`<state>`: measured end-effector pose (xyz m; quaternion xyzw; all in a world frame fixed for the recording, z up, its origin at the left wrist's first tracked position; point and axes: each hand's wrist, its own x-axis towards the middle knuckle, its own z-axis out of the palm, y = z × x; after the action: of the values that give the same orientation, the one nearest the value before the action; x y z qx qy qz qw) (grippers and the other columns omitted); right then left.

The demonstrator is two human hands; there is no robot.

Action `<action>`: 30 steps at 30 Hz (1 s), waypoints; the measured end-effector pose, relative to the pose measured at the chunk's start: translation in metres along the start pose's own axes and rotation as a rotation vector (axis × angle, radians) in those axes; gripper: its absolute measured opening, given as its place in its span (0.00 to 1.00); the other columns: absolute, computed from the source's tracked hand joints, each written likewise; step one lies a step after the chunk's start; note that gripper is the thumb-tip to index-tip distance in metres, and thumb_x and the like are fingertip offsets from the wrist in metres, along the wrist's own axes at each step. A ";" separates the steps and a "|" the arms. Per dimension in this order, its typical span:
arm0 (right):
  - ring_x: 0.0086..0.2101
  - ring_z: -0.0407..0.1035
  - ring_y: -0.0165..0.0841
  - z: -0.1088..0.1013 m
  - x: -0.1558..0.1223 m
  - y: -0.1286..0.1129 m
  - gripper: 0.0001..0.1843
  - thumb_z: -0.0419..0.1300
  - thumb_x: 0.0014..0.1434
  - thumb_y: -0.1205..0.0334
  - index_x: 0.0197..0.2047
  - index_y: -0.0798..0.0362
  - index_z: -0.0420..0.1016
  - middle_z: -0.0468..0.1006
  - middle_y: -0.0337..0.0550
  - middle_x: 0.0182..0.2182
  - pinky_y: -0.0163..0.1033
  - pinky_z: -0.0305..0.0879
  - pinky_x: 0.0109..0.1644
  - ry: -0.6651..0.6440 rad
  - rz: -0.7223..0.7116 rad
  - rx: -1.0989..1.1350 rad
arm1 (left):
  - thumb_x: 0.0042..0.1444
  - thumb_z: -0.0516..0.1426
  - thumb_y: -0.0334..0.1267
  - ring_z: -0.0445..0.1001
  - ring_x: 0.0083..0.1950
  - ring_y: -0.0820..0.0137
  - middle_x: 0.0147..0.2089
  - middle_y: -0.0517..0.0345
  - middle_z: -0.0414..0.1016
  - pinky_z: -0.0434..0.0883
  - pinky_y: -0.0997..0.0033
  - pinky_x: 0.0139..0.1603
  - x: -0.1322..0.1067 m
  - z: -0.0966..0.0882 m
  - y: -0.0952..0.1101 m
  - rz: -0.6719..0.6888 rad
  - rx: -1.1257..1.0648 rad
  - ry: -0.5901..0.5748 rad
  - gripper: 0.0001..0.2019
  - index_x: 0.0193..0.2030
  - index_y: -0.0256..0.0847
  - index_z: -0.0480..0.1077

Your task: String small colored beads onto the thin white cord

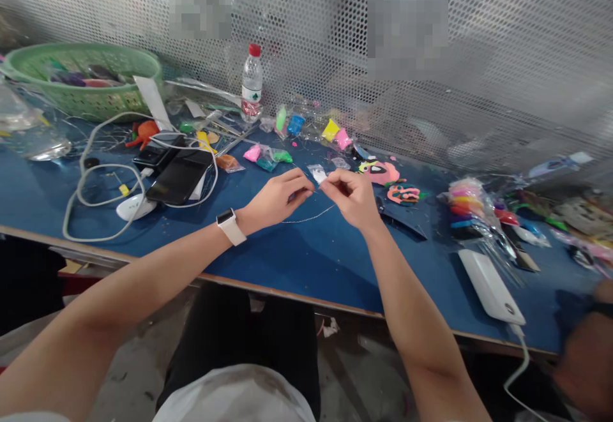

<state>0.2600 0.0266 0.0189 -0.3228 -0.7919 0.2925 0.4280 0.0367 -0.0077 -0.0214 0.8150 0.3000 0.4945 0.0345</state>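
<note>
In the middle of the blue table, my right hand (353, 197) is closed in a pinch on a small clear packet with something white in it (317, 173). My left hand (282, 197), with a watch on its wrist, is just to the left, thumb and fingers pressed together. Whatever sits between those fingertips is too small to make out. A thin pale string (309, 219) curves over the table below both hands. Past my right hand lie a pink figure of soft clay (380, 172) and a smaller orange and black one (403, 195).
Small bags of coloured clay (330, 129) lie along the back, near a red-capped bottle (251, 83). At left are a green basket (115, 99), a phone (179, 177) and looped white cable. A white power bank (491, 286) and a clay bundle (464, 205) are at right.
</note>
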 end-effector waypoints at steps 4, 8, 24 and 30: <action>0.25 0.59 0.31 0.004 -0.004 -0.006 0.18 0.67 0.72 0.50 0.32 0.49 0.78 0.69 0.35 0.24 0.42 0.58 0.34 0.011 -0.153 -0.147 | 0.77 0.59 0.32 0.77 0.40 0.69 0.42 0.54 0.77 0.76 0.70 0.40 0.003 -0.004 -0.001 0.035 0.021 -0.021 0.05 0.48 0.40 0.76; 0.26 0.60 0.32 0.006 -0.006 -0.013 0.16 0.67 0.73 0.49 0.35 0.48 0.80 0.68 0.36 0.25 0.42 0.60 0.35 0.092 -0.224 -0.224 | 0.77 0.58 0.33 0.77 0.40 0.69 0.48 0.50 0.78 0.77 0.68 0.42 0.005 -0.009 -0.002 0.047 0.040 0.003 0.06 0.47 0.41 0.77; 0.26 0.59 0.32 0.009 -0.005 -0.018 0.21 0.67 0.74 0.41 0.35 0.47 0.80 0.65 0.36 0.25 0.43 0.59 0.33 0.138 -0.234 -0.215 | 0.80 0.52 0.34 0.79 0.44 0.66 0.47 0.50 0.78 0.77 0.66 0.45 0.005 -0.013 0.000 0.010 0.058 -0.072 0.09 0.53 0.42 0.74; 0.26 0.63 0.32 0.015 -0.009 -0.019 0.21 0.64 0.76 0.43 0.36 0.48 0.79 0.71 0.38 0.28 0.43 0.62 0.33 0.190 -0.167 -0.199 | 0.78 0.55 0.33 0.76 0.39 0.70 0.50 0.49 0.78 0.76 0.68 0.42 0.008 -0.012 0.002 -0.044 0.042 0.001 0.07 0.51 0.42 0.75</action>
<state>0.2463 0.0056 0.0216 -0.3230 -0.7969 0.1439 0.4898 0.0300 -0.0083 -0.0086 0.8086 0.3284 0.4874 0.0283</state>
